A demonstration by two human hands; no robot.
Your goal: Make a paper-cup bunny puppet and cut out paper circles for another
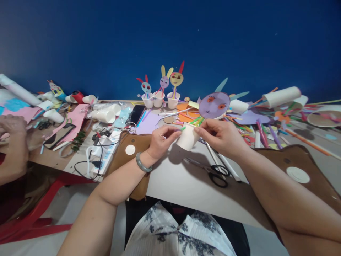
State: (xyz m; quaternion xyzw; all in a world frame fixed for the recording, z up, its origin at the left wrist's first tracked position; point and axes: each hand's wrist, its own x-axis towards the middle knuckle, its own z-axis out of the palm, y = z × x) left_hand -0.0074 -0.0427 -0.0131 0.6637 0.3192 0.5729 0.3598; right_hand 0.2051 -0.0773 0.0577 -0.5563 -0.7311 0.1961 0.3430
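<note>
Between my two hands a white paper cup (pixel 187 139) is held tilted above the table. Green pipe cleaner stems (pixel 196 122) rise from the cup to a round purple paper face (pixel 214 105) with orange eyes and pale green ears. My left hand (pixel 163 139) pinches at the cup's left rim, where a short green piece (pixel 182 128) shows by the fingertips. With thumb and fingers closed, my right hand (pixel 222 137) grips the cup's right rim near the stems. A pair of black-handled scissors (pixel 218 175) lies on the table below.
Several finished cup puppets (pixel 173 101) stand along the blue wall. A power strip (pixel 108 154) with tangled cables and a brown pouch (pixel 137 142) lie left. Coloured paper and pipe cleaners cover the right side. Another person's hand (pixel 12 129) is at far left.
</note>
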